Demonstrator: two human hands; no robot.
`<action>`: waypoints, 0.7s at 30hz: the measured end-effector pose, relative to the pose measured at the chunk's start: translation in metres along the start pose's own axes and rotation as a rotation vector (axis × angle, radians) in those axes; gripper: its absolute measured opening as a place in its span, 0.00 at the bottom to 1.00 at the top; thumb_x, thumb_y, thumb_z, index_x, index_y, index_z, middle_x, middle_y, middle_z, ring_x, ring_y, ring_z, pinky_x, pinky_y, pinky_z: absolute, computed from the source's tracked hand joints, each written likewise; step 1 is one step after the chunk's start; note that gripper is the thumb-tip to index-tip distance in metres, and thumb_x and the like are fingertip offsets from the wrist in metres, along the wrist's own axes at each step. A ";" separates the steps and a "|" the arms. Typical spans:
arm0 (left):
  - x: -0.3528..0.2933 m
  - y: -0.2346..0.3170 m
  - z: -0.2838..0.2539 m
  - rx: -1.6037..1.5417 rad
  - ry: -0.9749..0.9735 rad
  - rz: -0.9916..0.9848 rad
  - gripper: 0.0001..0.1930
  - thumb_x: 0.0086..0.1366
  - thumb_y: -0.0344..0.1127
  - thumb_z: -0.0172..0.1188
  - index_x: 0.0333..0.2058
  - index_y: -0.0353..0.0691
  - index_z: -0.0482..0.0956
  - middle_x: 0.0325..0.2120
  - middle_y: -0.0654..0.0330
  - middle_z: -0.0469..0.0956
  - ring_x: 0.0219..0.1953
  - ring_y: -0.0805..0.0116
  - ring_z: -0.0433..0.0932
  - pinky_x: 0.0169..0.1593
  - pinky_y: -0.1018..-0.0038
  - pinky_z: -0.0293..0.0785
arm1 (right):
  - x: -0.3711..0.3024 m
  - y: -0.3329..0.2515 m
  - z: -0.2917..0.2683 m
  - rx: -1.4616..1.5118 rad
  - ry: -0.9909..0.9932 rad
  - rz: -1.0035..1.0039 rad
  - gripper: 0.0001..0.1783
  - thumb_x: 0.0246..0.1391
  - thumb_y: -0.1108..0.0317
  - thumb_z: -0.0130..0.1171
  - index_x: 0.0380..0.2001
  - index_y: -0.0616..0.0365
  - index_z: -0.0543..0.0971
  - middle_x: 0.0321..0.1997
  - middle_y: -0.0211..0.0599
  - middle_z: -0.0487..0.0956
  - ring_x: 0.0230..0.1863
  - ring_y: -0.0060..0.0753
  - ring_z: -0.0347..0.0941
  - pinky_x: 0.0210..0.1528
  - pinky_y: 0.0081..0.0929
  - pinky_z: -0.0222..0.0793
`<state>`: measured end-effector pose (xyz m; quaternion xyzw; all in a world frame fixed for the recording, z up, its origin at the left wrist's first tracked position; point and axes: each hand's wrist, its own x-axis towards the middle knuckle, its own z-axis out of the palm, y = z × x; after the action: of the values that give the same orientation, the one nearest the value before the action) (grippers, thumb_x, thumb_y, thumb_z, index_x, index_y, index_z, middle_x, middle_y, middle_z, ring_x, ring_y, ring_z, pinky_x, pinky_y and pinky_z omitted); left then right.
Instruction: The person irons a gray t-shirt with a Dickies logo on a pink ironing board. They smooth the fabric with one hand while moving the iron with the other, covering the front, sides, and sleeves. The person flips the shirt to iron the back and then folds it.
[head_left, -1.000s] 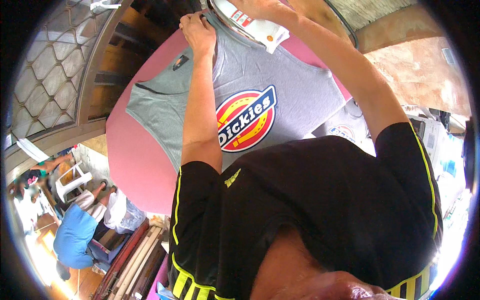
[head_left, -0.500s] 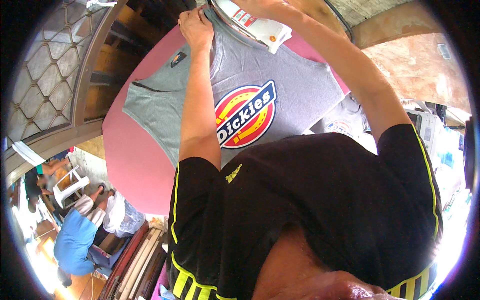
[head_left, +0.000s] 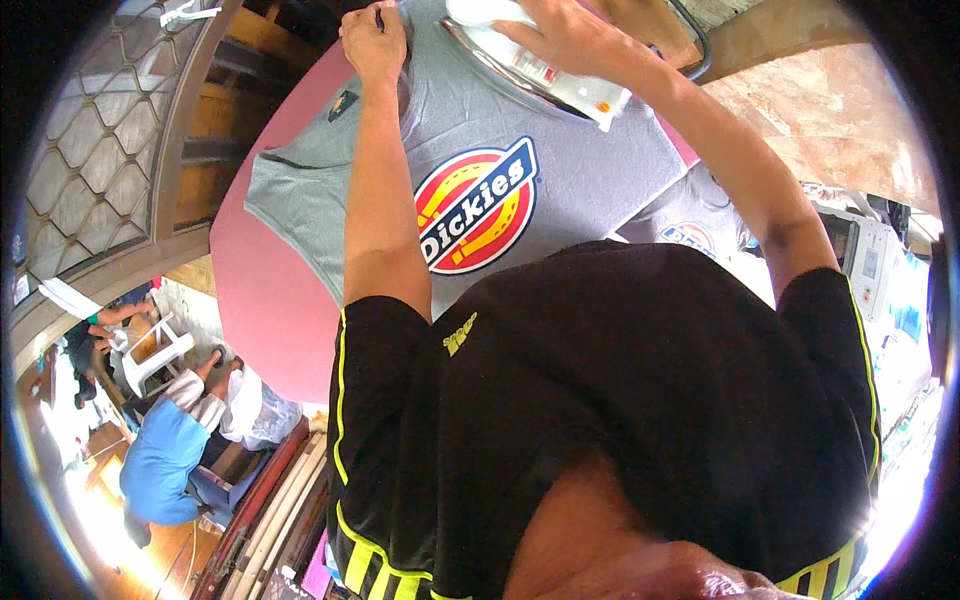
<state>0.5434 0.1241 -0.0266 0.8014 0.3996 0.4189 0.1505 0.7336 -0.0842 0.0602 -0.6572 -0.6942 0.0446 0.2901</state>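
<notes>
Ironing a grey T-shirt (head_left: 600, 170) on a pink board (head_left: 265, 300).
My right hand (head_left: 565, 35) grasps the white iron (head_left: 545, 70) near the collar; my left hand (head_left: 372, 40) pinches the shirt's fabric taut.

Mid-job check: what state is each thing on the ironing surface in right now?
Grey T-shirt: spread flat, printed side up.
Iron: soleplate down on the shirt, near its top.
Right hand: gripping the iron.
Left hand: closed, pinning the shirt's fabric.
Pink board: covered by the shirt, edge bare.
</notes>
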 end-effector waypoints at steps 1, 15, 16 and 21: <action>0.001 0.008 0.000 -0.002 0.074 0.073 0.11 0.66 0.41 0.57 0.39 0.42 0.82 0.38 0.48 0.77 0.45 0.46 0.75 0.50 0.57 0.70 | -0.016 0.004 -0.004 -0.031 0.037 -0.034 0.19 0.64 0.63 0.57 0.56 0.58 0.73 0.45 0.57 0.79 0.37 0.48 0.82 0.39 0.37 0.79; 0.008 -0.013 0.006 -0.016 0.151 0.147 0.06 0.63 0.33 0.59 0.34 0.38 0.82 0.32 0.46 0.77 0.38 0.45 0.76 0.45 0.58 0.73 | 0.053 -0.017 0.006 -0.067 0.099 0.143 0.26 0.62 0.54 0.53 0.46 0.73 0.72 0.36 0.67 0.80 0.39 0.67 0.78 0.42 0.54 0.74; 0.008 -0.010 0.006 -0.026 0.143 0.143 0.06 0.63 0.33 0.59 0.34 0.37 0.82 0.32 0.46 0.77 0.38 0.45 0.76 0.45 0.58 0.73 | 0.066 -0.025 -0.001 0.006 0.005 0.279 0.26 0.62 0.54 0.52 0.46 0.73 0.71 0.36 0.67 0.80 0.39 0.67 0.78 0.41 0.54 0.74; 0.008 0.001 0.003 -0.043 0.142 0.139 0.07 0.63 0.32 0.59 0.35 0.35 0.82 0.32 0.45 0.77 0.38 0.45 0.76 0.45 0.58 0.73 | 0.109 -0.022 0.001 0.047 -0.079 0.298 0.25 0.63 0.55 0.52 0.46 0.72 0.72 0.36 0.69 0.80 0.41 0.67 0.79 0.41 0.54 0.75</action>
<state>0.5487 0.1298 -0.0236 0.7921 0.3437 0.4924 0.1098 0.7166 0.0152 0.1065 -0.7438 -0.5986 0.1290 0.2680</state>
